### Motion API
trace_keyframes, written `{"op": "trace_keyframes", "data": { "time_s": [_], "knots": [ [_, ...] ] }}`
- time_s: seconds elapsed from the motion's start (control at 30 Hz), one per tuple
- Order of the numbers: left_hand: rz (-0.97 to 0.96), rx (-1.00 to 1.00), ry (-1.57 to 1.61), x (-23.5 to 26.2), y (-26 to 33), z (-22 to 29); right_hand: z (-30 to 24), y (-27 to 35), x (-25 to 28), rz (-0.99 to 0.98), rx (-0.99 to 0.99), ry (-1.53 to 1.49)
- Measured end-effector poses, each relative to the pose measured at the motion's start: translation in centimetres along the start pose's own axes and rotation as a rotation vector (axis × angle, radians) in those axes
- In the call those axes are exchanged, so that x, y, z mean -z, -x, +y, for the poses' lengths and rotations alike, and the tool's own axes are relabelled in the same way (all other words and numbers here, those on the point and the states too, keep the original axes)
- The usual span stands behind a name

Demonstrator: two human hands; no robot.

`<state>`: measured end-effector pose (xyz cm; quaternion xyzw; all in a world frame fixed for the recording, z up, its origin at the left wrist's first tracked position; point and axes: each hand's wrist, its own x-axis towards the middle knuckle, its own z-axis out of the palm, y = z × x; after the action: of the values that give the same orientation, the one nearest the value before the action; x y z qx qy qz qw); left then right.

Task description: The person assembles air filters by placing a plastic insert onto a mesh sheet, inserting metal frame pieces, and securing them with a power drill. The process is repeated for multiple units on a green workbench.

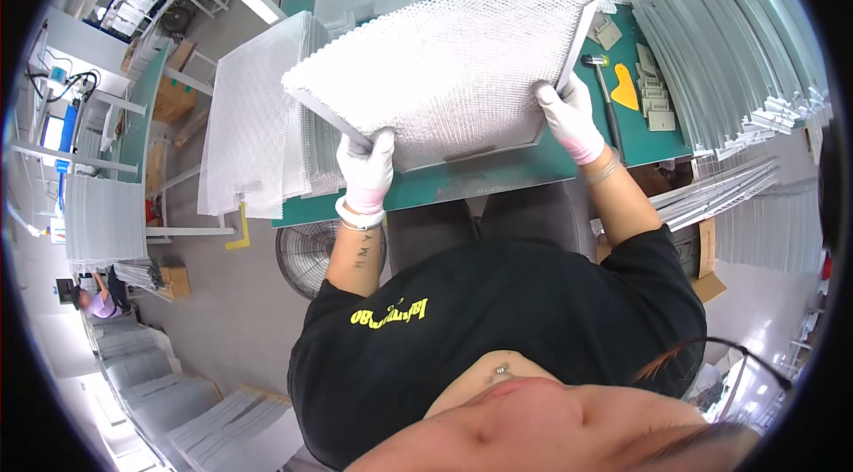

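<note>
Between my two hands stands a silvery metal mesh panel [462,68], tilted up over the green workbench [498,183]. Pale metal frame strips run along its left, right and near edges, while the mesh bulges up at the far edge. My gloved left hand [366,168] is closed around the near left corner of the frame, thumb on top. At the near right, my gloved right hand [572,124] grips the right frame strip with its thumb against the mesh. Most of the fingers are hidden under the panel.
A stack of mesh sheets [253,116] overhangs the bench's left end. To the right lie a hammer [611,109], a yellow scraper [625,88] and several small metal plates [656,100]. Long frame strips [724,54] are piled at far right. A floor fan [311,260] stands below.
</note>
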<state>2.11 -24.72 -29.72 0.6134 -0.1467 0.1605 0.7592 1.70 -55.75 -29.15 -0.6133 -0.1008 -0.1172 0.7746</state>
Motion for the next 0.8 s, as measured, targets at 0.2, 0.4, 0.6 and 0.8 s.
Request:
{"op": "trace_keyframes", "data": {
  "time_s": [0.2,0.4,0.6,0.8],
  "knots": [
    [-0.133,-0.065,-0.024,-0.5,-3.8,7.3,-7.1,-2.7,-0.3,-0.037,0.128,0.252],
    [0.047,-0.338,-0.128,-0.1,-4.5,9.7,-12.5,-4.1,-2.7,-0.008,0.388,0.378],
    [-0.36,-0.426,0.048,-0.5,-1.9,8.7,-10.4,-0.2,-0.6,0.038,0.532,0.203],
    [-1.448,0.125,0.645,-1.2,-1.4,2.8,-11.9,6.6,1.6,-0.513,0.861,0.142]
  ]
}}
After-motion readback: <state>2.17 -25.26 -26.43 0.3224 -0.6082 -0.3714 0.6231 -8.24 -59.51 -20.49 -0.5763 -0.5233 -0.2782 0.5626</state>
